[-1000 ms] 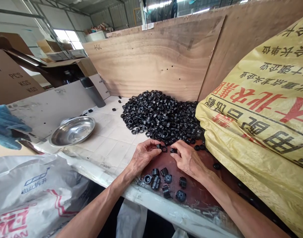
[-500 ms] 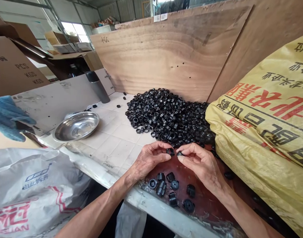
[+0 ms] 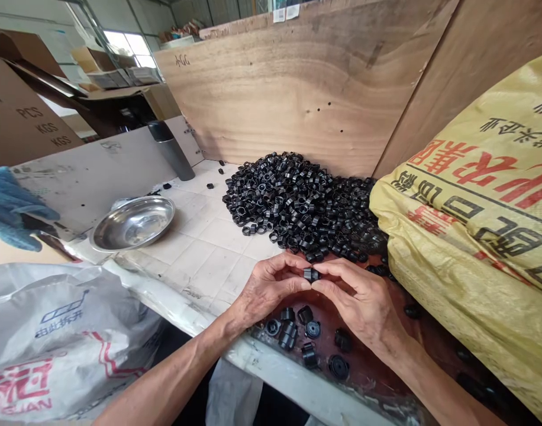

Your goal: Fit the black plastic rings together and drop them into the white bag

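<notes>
My left hand and my right hand meet fingertip to fingertip over the front of the table. Pinched between them is a small black plastic fitting, a ring from the left joined with a black piece from the right. Below the hands lie several black fittings, some upright and some on their sides, on a dark red surface. Right behind my fingers rises a big pile of black plastic rings.
A yellow printed sack bulges along the right side. At left stand a steel bowl and a dark bottle. A wooden board closes off the back. A white bag and a blue glove are at the near left.
My hands have come together. The ring in my left fingers and the black piece in my right, apart before, now touch end to end. The view has shifted slightly.
</notes>
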{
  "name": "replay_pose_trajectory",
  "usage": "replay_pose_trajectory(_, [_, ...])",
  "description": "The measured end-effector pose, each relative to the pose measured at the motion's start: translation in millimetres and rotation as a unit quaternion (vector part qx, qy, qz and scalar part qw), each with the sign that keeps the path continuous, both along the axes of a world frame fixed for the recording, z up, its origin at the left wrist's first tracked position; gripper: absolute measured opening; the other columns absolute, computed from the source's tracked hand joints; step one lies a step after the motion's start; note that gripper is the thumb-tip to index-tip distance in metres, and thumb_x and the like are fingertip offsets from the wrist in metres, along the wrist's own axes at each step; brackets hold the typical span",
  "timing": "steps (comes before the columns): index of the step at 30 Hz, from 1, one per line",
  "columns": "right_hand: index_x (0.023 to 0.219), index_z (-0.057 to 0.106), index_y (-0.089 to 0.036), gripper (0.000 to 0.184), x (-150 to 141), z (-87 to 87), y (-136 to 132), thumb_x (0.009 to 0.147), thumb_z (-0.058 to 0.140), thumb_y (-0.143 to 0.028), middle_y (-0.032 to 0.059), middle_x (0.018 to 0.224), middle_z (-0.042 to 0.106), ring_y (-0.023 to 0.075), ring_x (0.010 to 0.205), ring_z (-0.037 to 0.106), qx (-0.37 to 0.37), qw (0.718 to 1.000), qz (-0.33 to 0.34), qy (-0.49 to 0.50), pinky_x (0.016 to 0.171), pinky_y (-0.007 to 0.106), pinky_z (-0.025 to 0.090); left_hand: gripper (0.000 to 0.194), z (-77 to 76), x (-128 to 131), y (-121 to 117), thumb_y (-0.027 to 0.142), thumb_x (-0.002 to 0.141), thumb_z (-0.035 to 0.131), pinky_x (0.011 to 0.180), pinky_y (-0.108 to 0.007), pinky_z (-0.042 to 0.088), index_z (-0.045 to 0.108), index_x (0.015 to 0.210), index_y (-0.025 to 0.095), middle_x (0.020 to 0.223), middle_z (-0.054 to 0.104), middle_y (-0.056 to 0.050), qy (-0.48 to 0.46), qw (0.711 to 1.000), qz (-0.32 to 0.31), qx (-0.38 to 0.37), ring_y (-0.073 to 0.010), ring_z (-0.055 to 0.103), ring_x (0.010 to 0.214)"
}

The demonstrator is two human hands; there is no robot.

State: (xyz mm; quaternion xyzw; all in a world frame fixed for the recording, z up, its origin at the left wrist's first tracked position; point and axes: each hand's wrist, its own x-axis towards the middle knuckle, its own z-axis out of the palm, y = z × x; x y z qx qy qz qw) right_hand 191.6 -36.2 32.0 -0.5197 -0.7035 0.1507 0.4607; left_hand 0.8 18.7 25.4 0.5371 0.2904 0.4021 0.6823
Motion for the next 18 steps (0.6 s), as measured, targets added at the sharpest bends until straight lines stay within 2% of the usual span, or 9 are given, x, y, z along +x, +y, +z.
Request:
replay_pose_trajectory(3, [0.102,0.072,-0.026,0.010,-1.5,1.5,-0.3,0.095,0.065,-0.030,0.0035,0.099,0.076,0.0197,0.090,0.072,-0.003,1.000,0.003,0.000,0.081,0.029,0.056,0.025,-1.4,-1.1,0.5,0.029,0.078,0.084,0.087,-0.033,0.056,0.077,0.098,0.016,0.108,0.070,-0.008,0.020,0.998,0.000,0.064,-0.0221,0.067,0.099])
replay_pose_trajectory(7, [0.097,0.071,-0.023,0.015,-2.4,1.6,0.0,0.098,0.060,-0.034,0.0029,0.086,0.075,0.0176,0.075,0.069,-0.029,1.000,0.001,0.000,0.071,0.028,0.052,0.018,-7.4,-2.6,2.5,0.027,0.083,0.080,0.093,-0.035,0.055,0.077,0.100,0.019,0.107,0.072,-0.007,0.046,0.987,0.011,0.153,-0.0210,0.068,0.099])
replay_pose_trajectory(10, [0.076,0.065,-0.022,0.033,-2.9,-0.2,1.1,0.102,0.051,-0.038,0.0023,0.068,0.067,0.0160,0.061,0.061,-0.056,0.998,-0.009,-0.037,0.063,0.029,0.046,0.019,-12.7,-2.2,3.9,0.025,0.084,0.080,0.096,-0.035,0.054,0.077,0.103,0.020,0.106,0.075,-0.007,0.065,0.969,0.018,0.237,-0.0213,0.069,0.102])
replay_pose_trajectory(12, [0.066,0.058,-0.022,0.043,-3.4,-1.7,1.2,0.104,0.044,-0.039,0.0023,0.061,0.061,0.0158,0.057,0.057,-0.069,0.996,-0.020,-0.061,0.061,0.029,0.043,0.019,-14.3,-0.8,4.1,0.025,0.085,0.079,0.094,-0.034,0.054,0.077,0.103,0.020,0.106,0.076,-0.008,0.073,0.963,0.006,0.259,-0.0216,0.070,0.103])
replay_pose_trajectory(13, [0.068,0.058,-0.022,0.043,-3.6,-2.3,0.9,0.104,0.044,-0.039,0.0023,0.061,0.061,0.0158,0.057,0.056,-0.071,0.995,-0.031,-0.060,0.060,0.029,0.043,0.019,-14.2,0.2,3.9,0.026,0.085,0.079,0.093,-0.034,0.055,0.077,0.103,0.019,0.105,0.076,-0.008,0.074,0.965,0.001,0.253,-0.0217,0.070,0.102])
replay_pose_trajectory(15, [0.082,0.064,-0.022,0.031,-3.6,-2.9,-0.5,0.103,0.047,-0.038,0.0027,0.069,0.065,0.0160,0.061,0.060,-0.060,0.996,-0.045,-0.041,0.062,0.028,0.045,0.020,-12.4,2.1,3.0,0.027,0.084,0.080,0.091,-0.033,0.055,0.077,0.101,0.019,0.104,0.076,-0.008,0.074,0.972,-0.001,0.222,-0.0216,0.070,0.099])
replay_pose_trajectory(17, [0.103,0.066,-0.022,0.019,-2.6,-3.1,-2.4,0.102,0.051,-0.034,0.0044,0.084,0.071,0.0167,0.071,0.065,-0.033,0.999,-0.026,-0.022,0.069,0.027,0.049,0.020,-9.2,3.2,1.8,0.028,0.083,0.081,0.091,-0.033,0.055,0.076,0.100,0.018,0.103,0.075,-0.007,0.065,0.982,0.010,0.175,-0.0211,0.069,0.097])
replay_pose_trajectory(18, [0.111,0.065,-0.022,0.019,-1.8,-3.2,-3.2,0.101,0.052,-0.031,0.0053,0.091,0.072,0.0170,0.076,0.067,-0.015,1.000,-0.006,-0.020,0.074,0.027,0.051,0.020,-7.5,3.4,1.3,0.028,0.083,0.080,0.091,-0.033,0.054,0.076,0.099,0.018,0.103,0.074,-0.007,0.059,0.986,0.016,0.155,-0.0208,0.069,0.097])
